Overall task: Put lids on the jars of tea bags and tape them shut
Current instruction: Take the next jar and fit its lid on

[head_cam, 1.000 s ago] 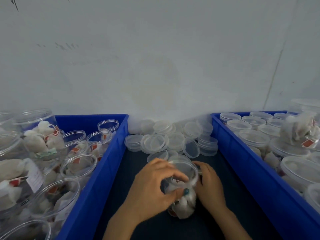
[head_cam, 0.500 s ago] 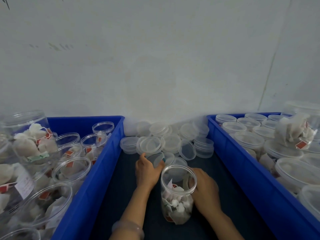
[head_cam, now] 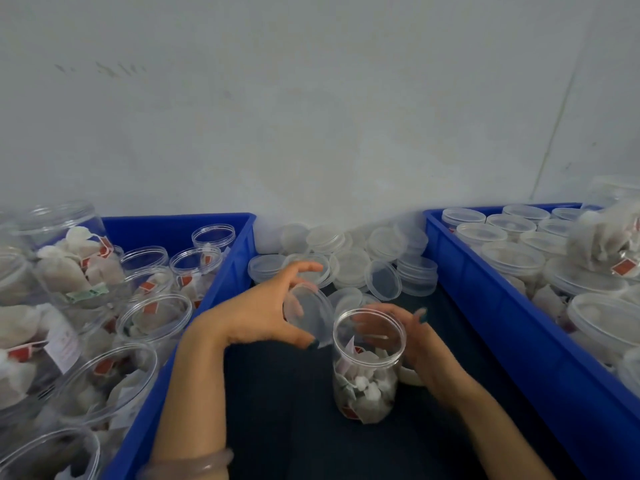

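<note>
A clear round lid (head_cam: 308, 315) is pinched in the left hand (head_cam: 256, 317), thumb under its lower edge and fingers curled over the top. It is held tilted on edge just beside the mouth of the jar (head_cam: 363, 370), not yet over it. The jar is steadied by the right hand (head_cam: 426, 348), whose fingers are wrapped round its far side near the rim and are seen through the clear wall. The jar is stood upright on the dark mat (head_cam: 284, 417), open-mouthed, with tea bags (head_cam: 363, 393) heaped in its lower half. So the lidding step is in hand: lid picked, jar braced, nothing seated. Next, by this reading, the lid must be levelled, centred over the rim and pressed or turned down; whether it snaps or screws cannot be told. Behind the hands, loose lids (head_cam: 349, 261) are heaped against the wall. Open jars (head_cam: 156, 317) of tea bags are crowded in the left blue crate (head_cam: 225, 271), lidded jars (head_cam: 512, 251) in the right blue crate (head_cam: 485, 289). No tape is made out for certain, though a whitish round thing (head_cam: 410, 377) is glimpsed by the right wrist; taping is left for afterwards
</note>
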The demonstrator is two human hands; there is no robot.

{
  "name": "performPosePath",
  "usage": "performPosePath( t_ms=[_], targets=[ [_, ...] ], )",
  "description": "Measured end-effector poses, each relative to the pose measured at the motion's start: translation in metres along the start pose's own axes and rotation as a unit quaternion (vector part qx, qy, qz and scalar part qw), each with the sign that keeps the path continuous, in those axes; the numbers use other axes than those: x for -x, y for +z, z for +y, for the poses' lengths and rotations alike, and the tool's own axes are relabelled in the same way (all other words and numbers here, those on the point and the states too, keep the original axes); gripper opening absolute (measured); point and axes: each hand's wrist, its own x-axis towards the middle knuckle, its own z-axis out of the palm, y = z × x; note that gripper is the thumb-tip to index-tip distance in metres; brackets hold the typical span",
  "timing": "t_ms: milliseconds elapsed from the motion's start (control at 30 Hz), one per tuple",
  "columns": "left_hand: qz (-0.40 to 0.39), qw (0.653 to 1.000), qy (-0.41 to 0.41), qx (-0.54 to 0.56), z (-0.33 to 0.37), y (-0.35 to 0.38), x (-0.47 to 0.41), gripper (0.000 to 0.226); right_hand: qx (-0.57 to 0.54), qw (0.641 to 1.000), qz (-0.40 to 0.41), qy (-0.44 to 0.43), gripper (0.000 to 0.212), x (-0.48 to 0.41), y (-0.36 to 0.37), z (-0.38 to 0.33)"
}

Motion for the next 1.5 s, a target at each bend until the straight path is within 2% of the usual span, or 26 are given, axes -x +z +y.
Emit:
performPosePath(
  t_ms=[67, 133, 233, 333, 467, 600, 733, 867, 1033, 1100, 1167, 1267, 1333, 1400, 1500],
  targets=[
    [-0.039, 0.999, 0.015, -0.016, 0.013, -0.002, 0.008, 0.096, 0.044, 0.996, -0.072, 0.002, 0.096, 0.006, -0.007, -0.002],
    [-0.031, 0.998, 0.027, -0.039, 0.024, -0.002, 0.011, 0.093, 0.070, 0.990, -0.120, 0.021, 0.101, 0.014, -0.011, -0.002],
    [-0.015, 0.997, 0.047, -0.050, 0.039, 0.006, 0.008, 0.090, 0.114, 0.981, -0.145, 0.053, 0.097, 0.014, -0.010, 0.000],
    [-0.029, 0.996, 0.078, -0.038, 0.054, 0.026, 0.000, 0.082, 0.130, 0.980, -0.129, 0.082, 0.096, 0.012, -0.006, 0.001],
    [-0.024, 0.990, 0.116, -0.079, 0.066, 0.053, -0.011, 0.067, 0.151, 0.979, -0.097, 0.101, 0.088, 0.014, -0.004, 0.002],
    [-0.007, 0.988, 0.112, -0.106, 0.066, 0.067, -0.013, 0.054, 0.147, 0.980, -0.086, 0.102, 0.086, 0.016, 0.001, 0.001],
    [0.086, 0.982, 0.071, -0.152, 0.068, 0.082, -0.009, 0.048, 0.143, 0.983, -0.072, 0.091, 0.072, 0.019, 0.007, -0.001],
    [0.234, 0.934, -0.022, -0.267, 0.084, 0.111, -0.008, 0.049, 0.174, 0.981, -0.055, 0.065, 0.055, 0.019, 0.010, -0.001],
    [0.286, 0.890, -0.111, -0.337, 0.095, 0.121, -0.011, 0.062, 0.195, 0.979, -0.028, 0.048, 0.057, 0.016, 0.006, 0.008],
    [0.274, 0.886, -0.133, -0.349, 0.097, 0.118, -0.012, 0.065, 0.192, 0.980, -0.019, 0.040, 0.056, 0.015, 0.007, 0.009],
    [0.251, 0.897, -0.133, -0.340, 0.097, 0.115, -0.012, 0.067, 0.193, 0.981, -0.015, 0.034, 0.050, 0.015, 0.007, 0.009],
    [0.148, 0.952, -0.051, -0.265, 0.084, 0.102, -0.004, 0.066, 0.187, 0.982, -0.023, 0.033, 0.042, 0.015, 0.008, 0.009],
    [0.050, 0.983, 0.015, -0.178, 0.073, 0.083, 0.003, 0.063, 0.169, 0.985, -0.023, 0.040, 0.051, 0.015, 0.008, 0.009],
    [0.009, 0.993, 0.046, -0.108, 0.063, 0.066, 0.008, 0.055, 0.153, 0.986, -0.036, 0.048, 0.058, 0.014, 0.009, 0.009],
    [0.006, 0.991, 0.066, -0.115, 0.056, 0.058, 0.008, 0.052, 0.147, 0.986, -0.047, 0.058, 0.063, 0.013, 0.010, 0.008]
  ],
)
